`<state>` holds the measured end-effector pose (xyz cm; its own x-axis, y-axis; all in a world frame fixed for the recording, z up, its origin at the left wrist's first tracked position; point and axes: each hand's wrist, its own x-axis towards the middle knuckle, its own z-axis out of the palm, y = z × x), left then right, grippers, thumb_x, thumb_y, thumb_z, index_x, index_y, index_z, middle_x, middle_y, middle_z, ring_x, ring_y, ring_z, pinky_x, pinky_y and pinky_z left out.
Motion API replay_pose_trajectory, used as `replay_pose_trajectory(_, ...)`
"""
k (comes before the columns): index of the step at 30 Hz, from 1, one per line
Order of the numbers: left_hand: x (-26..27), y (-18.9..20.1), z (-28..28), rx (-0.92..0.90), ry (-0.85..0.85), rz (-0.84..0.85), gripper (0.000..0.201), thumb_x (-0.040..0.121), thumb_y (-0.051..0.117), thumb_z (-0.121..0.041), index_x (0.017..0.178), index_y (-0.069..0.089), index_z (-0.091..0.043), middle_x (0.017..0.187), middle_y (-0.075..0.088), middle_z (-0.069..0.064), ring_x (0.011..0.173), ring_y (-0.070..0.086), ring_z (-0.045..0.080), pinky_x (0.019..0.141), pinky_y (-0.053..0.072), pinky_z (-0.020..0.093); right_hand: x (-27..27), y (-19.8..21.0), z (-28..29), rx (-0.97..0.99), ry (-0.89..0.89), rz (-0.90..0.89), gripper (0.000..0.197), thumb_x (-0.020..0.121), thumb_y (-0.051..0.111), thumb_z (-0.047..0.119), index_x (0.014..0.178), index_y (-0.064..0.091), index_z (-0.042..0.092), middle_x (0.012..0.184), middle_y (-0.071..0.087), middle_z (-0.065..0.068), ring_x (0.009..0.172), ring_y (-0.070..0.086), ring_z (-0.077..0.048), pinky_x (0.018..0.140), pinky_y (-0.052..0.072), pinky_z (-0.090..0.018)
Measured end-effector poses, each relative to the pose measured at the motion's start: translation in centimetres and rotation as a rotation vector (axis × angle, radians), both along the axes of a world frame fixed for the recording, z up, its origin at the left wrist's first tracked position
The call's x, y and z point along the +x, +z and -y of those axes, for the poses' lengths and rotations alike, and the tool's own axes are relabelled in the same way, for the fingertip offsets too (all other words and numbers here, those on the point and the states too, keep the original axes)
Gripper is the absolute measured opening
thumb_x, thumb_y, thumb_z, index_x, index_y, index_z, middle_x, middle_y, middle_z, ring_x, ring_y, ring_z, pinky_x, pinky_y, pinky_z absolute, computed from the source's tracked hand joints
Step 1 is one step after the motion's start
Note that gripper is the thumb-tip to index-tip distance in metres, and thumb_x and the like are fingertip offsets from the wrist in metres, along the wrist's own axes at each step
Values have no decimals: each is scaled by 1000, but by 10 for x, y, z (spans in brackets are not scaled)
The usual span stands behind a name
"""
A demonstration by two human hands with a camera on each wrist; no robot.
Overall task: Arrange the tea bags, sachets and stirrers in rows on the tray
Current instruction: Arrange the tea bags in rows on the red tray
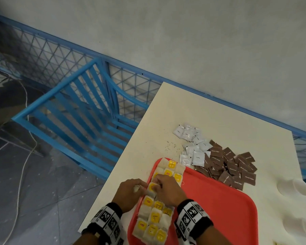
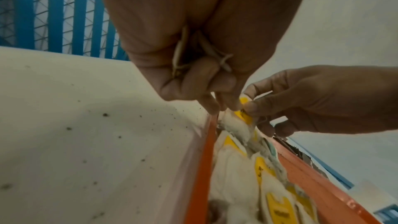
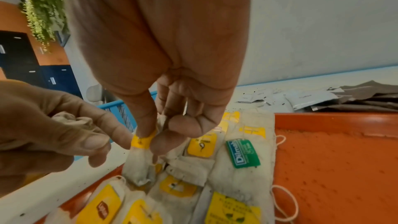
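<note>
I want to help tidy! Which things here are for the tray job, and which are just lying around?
For the job:
red tray
tea bags
white sachets
brown sachets

Just lying about:
white cups
blue chair
white cord

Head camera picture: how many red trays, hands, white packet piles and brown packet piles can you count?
Red tray: 1
Hands: 2, the left hand gripping a crumpled tea bag and the right hand pinching a tagged tea bag
White sachet pile: 1
Brown sachet pile: 1
Total: 5
</note>
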<state>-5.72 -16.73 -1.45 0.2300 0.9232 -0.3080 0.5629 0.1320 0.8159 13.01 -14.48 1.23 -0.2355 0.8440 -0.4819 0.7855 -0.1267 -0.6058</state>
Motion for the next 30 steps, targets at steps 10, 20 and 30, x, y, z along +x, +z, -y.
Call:
replay_pose_trajectory(10, 11, -14, -4, -56, 24, -129, 14, 73, 71, -36, 71, 58, -41, 83, 67, -14, 79, 61, 4, 75, 54, 32, -4, -5, 1, 60, 3, 17, 31, 84, 59, 10, 67, 44, 31, 76, 45, 10, 67, 43, -6, 60, 36, -22)
replay_pose_trajectory(20, 16, 25, -11, -200, 289, 136, 28, 87, 70, -43, 80, 65, -16, 70, 64, -8, 54, 53, 10, 50, 43, 28, 1, 4, 2, 135, -86, 15, 16, 83, 56, 35, 78, 42, 31, 87, 46, 8, 77, 44, -12, 66, 39, -27)
replay_pose_trajectory(30, 49, 81, -16, -921, 532, 1245, 56, 90, 54, -55, 107, 64, -3, 77, 58, 13, 65, 59, 25, 61, 49, 34, 51, 87, 35, 264, -159, -294, 14, 84, 76, 29, 81, 64, 22, 66, 57, 9, 59, 50, -7, 54, 37, -17)
